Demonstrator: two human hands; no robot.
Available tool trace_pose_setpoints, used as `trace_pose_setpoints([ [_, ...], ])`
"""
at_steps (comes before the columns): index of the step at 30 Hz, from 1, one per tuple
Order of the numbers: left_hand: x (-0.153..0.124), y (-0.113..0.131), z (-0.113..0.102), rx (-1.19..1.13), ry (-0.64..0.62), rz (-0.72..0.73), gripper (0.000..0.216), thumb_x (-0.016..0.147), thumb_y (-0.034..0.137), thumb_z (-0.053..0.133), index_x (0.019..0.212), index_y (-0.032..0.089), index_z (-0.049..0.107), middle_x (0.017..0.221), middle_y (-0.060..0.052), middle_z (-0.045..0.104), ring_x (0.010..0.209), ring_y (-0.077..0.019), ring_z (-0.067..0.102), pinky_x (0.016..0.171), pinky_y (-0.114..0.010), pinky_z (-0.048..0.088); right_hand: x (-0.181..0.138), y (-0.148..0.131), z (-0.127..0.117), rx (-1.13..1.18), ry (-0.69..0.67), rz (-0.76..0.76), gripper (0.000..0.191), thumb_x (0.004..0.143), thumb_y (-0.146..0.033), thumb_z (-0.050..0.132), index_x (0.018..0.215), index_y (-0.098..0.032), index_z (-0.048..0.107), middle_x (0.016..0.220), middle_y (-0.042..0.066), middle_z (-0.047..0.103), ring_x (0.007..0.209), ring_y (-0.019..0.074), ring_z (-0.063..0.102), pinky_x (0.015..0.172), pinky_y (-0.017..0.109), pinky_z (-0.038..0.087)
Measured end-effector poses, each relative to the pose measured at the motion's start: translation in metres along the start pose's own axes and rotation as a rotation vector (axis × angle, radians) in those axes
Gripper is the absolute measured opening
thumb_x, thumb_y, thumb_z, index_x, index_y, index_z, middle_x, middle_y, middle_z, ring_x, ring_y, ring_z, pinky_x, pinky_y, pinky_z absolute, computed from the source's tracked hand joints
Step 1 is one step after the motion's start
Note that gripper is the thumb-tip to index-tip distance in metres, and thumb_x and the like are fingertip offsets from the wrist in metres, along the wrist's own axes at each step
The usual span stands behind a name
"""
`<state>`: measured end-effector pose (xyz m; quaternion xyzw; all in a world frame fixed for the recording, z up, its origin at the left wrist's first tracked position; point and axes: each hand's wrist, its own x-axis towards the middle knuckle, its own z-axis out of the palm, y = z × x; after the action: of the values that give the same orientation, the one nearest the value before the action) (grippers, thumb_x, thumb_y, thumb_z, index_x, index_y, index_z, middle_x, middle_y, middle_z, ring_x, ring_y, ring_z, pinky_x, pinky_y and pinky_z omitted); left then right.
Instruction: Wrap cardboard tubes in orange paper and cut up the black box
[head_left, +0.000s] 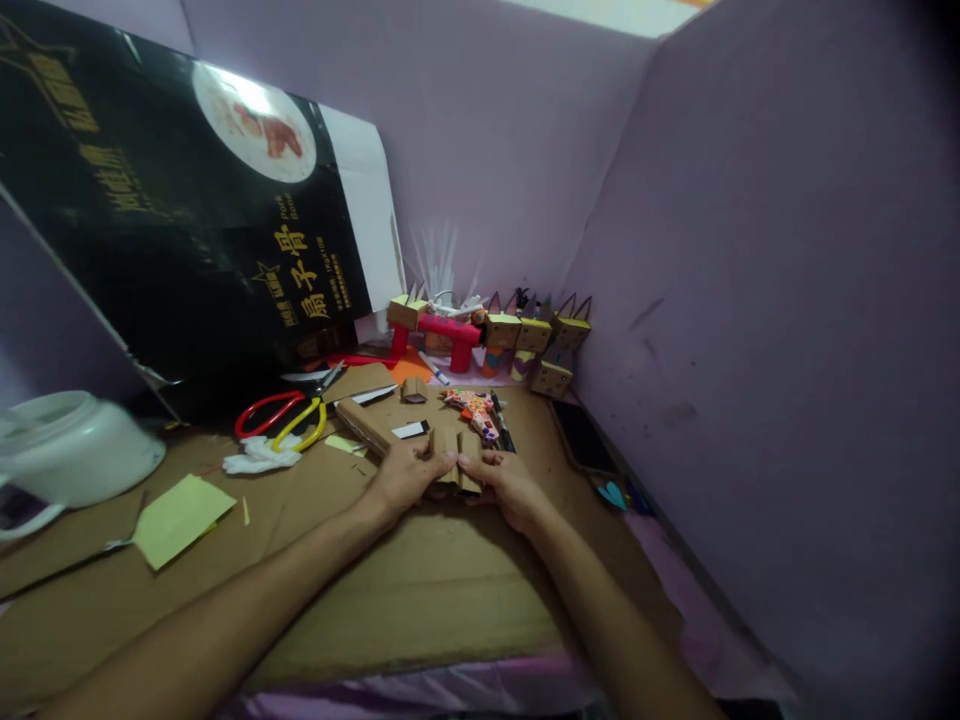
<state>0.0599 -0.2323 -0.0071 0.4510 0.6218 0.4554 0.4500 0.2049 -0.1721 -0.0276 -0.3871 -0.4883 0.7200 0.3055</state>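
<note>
Gold print on the black carton (187, 250) reads "扇子骨" and "Pork Bone"; the smallest lines blur. Above the cardboard-covered tabletop (420, 590), the left hand (401, 478) and right hand (516, 487) clamp their grip on the folded cardboard (445, 441) between them, its long axis running away from the person, open ends facing near.
</note>
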Motion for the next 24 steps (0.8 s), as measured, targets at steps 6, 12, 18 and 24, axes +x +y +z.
trace_pose_setpoints([
  [6,0.001,0.000,0.000,0.014,-0.005,-0.011,0.035,0.078,0.041,0.059,0.092,0.010,0.064,0.066,-0.001,0.062,0.048,-0.0102,0.055,0.039,-0.018,0.035,0.000,0.002,-0.001,-0.008,-0.033,-0.001,0.041,0.053,-0.041,0.083,0.078,-0.012,0.068,0.064,0.001,0.065,0.051,0.0116,0.060,0.044,0.022,0.054],
  [12,0.003,-0.005,0.001,0.093,-0.029,0.050,0.023,0.087,0.033,0.055,0.095,0.012,0.061,0.073,0.001,0.063,0.056,-0.0089,0.057,0.053,-0.023,0.047,0.001,-0.003,-0.002,-0.018,-0.073,0.030,0.040,0.052,-0.041,0.083,0.075,-0.012,0.066,0.063,0.001,0.065,0.050,0.0123,0.060,0.048,0.025,0.055],
  [18,0.003,-0.007,-0.003,0.339,0.038,0.118,0.027,0.084,0.034,0.057,0.099,0.013,0.063,0.090,-0.005,0.068,0.080,-0.0170,0.064,0.071,-0.031,0.051,0.004,-0.004,-0.001,-0.055,-0.091,0.077,0.034,0.052,-0.032,0.085,0.069,-0.012,0.064,0.056,-0.002,0.061,0.046,0.0095,0.055,0.045,0.022,0.053],
  [24,-0.007,0.010,-0.020,0.829,0.231,0.036,0.044,0.075,0.048,0.054,0.100,0.015,0.067,0.090,-0.018,0.069,0.089,-0.0379,0.062,0.077,-0.046,0.044,0.010,-0.006,0.000,-0.080,-0.070,0.087,0.031,0.055,-0.033,0.084,0.064,-0.014,0.062,0.054,-0.004,0.055,0.045,0.0080,0.050,0.045,0.025,0.055],
])
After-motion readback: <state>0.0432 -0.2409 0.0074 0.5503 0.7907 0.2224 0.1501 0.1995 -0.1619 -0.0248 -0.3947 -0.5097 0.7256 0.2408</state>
